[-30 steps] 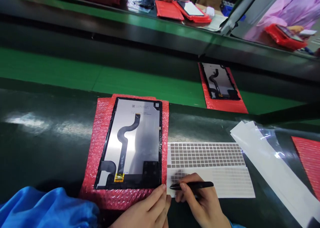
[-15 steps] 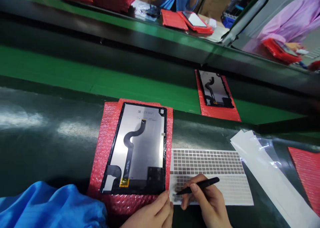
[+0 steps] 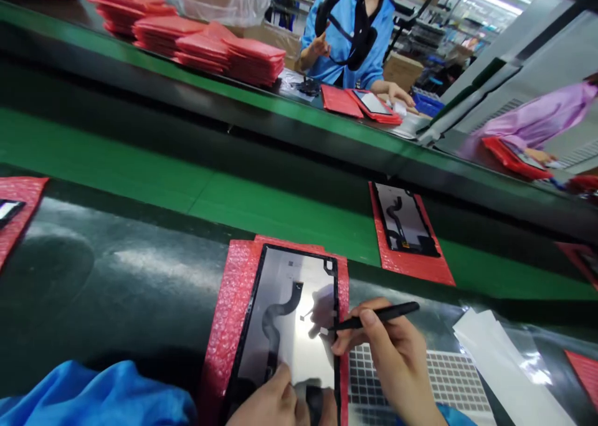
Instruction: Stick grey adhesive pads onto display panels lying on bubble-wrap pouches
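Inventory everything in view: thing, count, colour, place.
near display panel: one, silver and black, bottom centre
second display panel: one, silver and black, green strip
cropped panel: one, black-framed, left edge
ribbon cables: two, dark, on display panels
bubble wrap: several, red, under panels
sticker sheet: one, white with dark squares, lower right
paper strips: two visible, white, right
stacked packets: many, red, far bench
people: at least two, blue and pink clothing, background
tweezers: one, black, right hand
small piece: one, pale, tweezers tip
left hand: one, bare, over near display panel
right hand: one, bare, gripping tweezers
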Demonstrator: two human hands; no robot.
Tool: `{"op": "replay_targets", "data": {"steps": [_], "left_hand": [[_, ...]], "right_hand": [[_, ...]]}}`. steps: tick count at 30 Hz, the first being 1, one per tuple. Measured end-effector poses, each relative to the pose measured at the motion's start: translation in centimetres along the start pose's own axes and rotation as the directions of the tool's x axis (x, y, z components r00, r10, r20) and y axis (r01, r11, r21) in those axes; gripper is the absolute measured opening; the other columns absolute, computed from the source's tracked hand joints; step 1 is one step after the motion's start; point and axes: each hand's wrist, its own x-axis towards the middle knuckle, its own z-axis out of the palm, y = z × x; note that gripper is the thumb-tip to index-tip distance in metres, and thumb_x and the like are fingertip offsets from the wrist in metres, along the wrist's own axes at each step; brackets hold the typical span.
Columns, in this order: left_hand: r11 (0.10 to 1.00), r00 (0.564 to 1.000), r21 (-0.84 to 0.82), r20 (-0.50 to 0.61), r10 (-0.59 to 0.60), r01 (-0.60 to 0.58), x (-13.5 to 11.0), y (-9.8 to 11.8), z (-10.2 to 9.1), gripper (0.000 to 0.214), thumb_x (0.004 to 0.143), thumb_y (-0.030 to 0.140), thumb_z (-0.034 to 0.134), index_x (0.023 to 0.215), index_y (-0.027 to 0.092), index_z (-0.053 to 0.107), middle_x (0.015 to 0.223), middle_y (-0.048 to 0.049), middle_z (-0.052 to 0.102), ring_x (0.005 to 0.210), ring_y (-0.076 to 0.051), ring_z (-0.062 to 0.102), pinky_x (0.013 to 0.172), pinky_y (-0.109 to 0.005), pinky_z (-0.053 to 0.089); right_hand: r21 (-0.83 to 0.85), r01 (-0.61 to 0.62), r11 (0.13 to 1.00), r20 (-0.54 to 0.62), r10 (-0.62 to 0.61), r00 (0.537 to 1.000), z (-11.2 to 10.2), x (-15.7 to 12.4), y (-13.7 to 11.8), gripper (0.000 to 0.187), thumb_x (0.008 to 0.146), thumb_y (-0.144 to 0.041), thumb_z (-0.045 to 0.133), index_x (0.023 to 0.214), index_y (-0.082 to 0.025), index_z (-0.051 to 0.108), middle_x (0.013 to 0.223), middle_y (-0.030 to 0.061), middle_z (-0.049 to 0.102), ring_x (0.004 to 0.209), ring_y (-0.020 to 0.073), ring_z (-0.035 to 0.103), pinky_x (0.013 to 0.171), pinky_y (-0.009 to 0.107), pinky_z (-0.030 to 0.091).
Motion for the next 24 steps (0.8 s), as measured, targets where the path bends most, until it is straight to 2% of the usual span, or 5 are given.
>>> {"op": "replay_targets", "data": {"steps": [4, 13, 17, 20, 24], "left_hand": [[0.994, 0.993, 0.016, 0.029, -0.111, 0.111, -1.6, -1.5, 0.6, 0.048, 0.098, 0.027, 0.059, 0.141, 0.007, 0.053, 0.054, 0.0048, 0.064, 0.042, -0.016, 0.054, 0.091, -0.047, 0.049], [0.992, 0.993, -0.033, -0.010, -0.121, 0.120, -1.5, -4.6, 0.7, 0.040, 0.095, 0.017, 0.059, 0.135, 0.012, 0.060, 0.057, 0.0055, 0.067, 0.050, -0.018, 0.060, 0.101, -0.054, 0.045], [0.985, 0.991, -0.116, -0.032, -0.129, 0.125, -1.0, -5.9, 0.1, 0.033, 0.091, 0.026, 0.067, 0.123, 0.020, 0.071, 0.094, -0.0049, 0.079, 0.090, -0.027, 0.073, 0.111, -0.056, 0.042], [0.981, 0.989, -0.141, -0.048, -0.140, 0.132, -0.7, -6.4, -0.7, 0.034, 0.096, 0.039, 0.063, 0.120, 0.017, 0.071, 0.122, -0.0076, 0.072, 0.122, -0.034, 0.064, 0.109, -0.059, 0.045], [0.978, 0.987, -0.175, -0.089, -0.130, 0.113, -0.5, -6.7, -1.1, 0.044, 0.094, 0.031, 0.042, 0.121, 0.019, 0.074, 0.120, -0.0042, 0.074, 0.130, -0.038, 0.057, 0.105, -0.062, 0.044]], "right_hand": [[-0.036, -0.071, 0.997, 0.049, 0.072, 0.996, 3.2, 2.1, 0.1, 0.026, 0.099, -0.044, 0.069, 0.092, -0.020, 0.068, 0.069, 0.0060, 0.080, 0.055, 0.0209, 0.079, 0.056, 0.028, 0.066], [-0.151, -0.074, 0.986, 0.117, 0.092, 0.989, 8.3, 5.1, 0.4, 0.033, 0.095, -0.053, 0.070, 0.090, -0.021, 0.069, 0.065, 0.0062, 0.080, 0.057, 0.0225, 0.080, 0.057, 0.028, 0.068], [-0.178, -0.108, 0.978, 0.077, 0.124, 0.989, 8.6, 5.8, 1.1, 0.033, 0.093, -0.053, 0.072, 0.089, -0.020, 0.070, 0.068, 0.0087, 0.082, 0.057, 0.0237, 0.080, 0.056, 0.029, 0.068], [-0.206, -0.119, 0.971, 0.065, 0.135, 0.989, 8.3, 5.8, 1.5, 0.032, 0.094, -0.052, 0.072, 0.089, -0.020, 0.071, 0.067, 0.0090, 0.082, 0.057, 0.0238, 0.081, 0.055, 0.028, 0.068], [-0.244, -0.115, 0.963, 0.051, 0.131, 0.990, 8.2, 5.8, 1.6, 0.034, 0.093, -0.054, 0.072, 0.088, -0.020, 0.072, 0.066, 0.0100, 0.082, 0.056, 0.0253, 0.081, 0.053, 0.029, 0.069]]}}
